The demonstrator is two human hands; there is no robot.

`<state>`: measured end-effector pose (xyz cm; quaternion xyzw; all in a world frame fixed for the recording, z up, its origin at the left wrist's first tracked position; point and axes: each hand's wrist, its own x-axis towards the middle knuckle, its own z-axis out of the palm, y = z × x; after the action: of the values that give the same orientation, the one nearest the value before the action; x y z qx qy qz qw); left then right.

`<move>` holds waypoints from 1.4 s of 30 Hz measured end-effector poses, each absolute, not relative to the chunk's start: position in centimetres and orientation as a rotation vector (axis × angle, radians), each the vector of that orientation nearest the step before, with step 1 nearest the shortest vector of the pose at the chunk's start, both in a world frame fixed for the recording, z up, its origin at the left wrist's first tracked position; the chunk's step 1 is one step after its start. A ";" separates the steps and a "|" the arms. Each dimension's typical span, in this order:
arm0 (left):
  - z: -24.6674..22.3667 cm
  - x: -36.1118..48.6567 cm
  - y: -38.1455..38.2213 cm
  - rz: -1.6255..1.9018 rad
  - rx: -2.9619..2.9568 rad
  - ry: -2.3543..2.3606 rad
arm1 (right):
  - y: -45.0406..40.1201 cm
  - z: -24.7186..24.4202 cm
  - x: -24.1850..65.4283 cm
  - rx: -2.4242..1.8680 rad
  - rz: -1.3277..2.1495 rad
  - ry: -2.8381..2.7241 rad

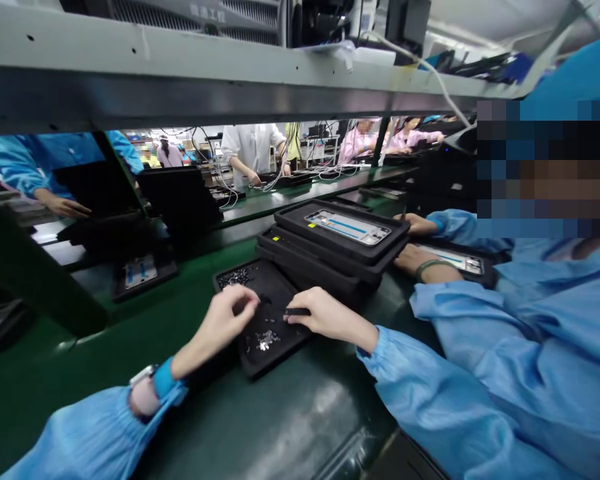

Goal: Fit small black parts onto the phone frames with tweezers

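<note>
My left hand (227, 312) is over the left side of a shallow black tray (254, 368), thumb and forefinger pinched together. Whatever sits between those fingertips, if anything, is too small to make out. My right hand (320, 312) grips a slim black tool (298, 311) that looks like tweezers, pointing left above the same tray. In the tray's near part lies a loose pile of tiny silver metal pieces (267, 340). A heap of small dark parts (237, 277) fills its far left corner.
Stacked black trays (320, 263) stand behind, the top one holding a silver phone frame (349, 227) with blue strips. At right, a co-worker's hands (420, 260) are beside another tray. A metal shelf (300, 93) crosses overhead; a green post (35, 267) stands left.
</note>
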<state>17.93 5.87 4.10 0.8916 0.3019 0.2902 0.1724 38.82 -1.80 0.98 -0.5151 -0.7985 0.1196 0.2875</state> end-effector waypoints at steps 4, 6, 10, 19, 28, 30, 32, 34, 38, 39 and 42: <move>1.8 19.3 6.6 0.641 2.580 0.641 | -0.3 1.6 38.7 -1.420 0.466 -2.212; 1.0 19.7 6.8 0.574 2.587 0.569 | -0.5 1.7 38.9 -1.442 0.493 -2.217; 0.6 20.7 7.1 0.488 2.604 0.481 | -1.1 1.3 38.7 -1.525 0.427 -2.227; 0.7 20.9 6.2 0.410 2.752 0.277 | -1.6 1.3 39.2 -1.499 0.454 -2.279; 0.8 20.8 7.2 0.740 2.509 0.554 | -1.4 2.3 39.1 -1.466 0.353 -2.286; 1.0 19.4 7.5 0.793 2.433 0.623 | -0.6 3.2 38.5 -1.377 0.415 -2.208; 1.0 17.0 7.2 0.776 2.338 0.650 | 0.5 4.0 37.3 -1.273 0.520 -2.119; 0.7 14.2 6.2 0.717 2.140 0.690 | 1.5 4.5 35.3 -1.197 0.651 -2.044; -0.2 9.9 3.1 0.615 1.652 0.854 | 1.7 4.2 31.0 -1.145 0.953 -1.921; -0.2 9.5 2.5 0.604 1.577 0.878 | 1.4 4.0 30.3 -1.139 1.009 -1.897; -0.1 9.7 1.6 0.592 1.448 0.874 | 0.1 3.1 29.4 -1.154 1.101 -1.855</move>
<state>9.74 1.62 -0.06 0.6311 0.3809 0.2579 0.6246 29.43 0.13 3.13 -0.4434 -0.7130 0.4231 0.3405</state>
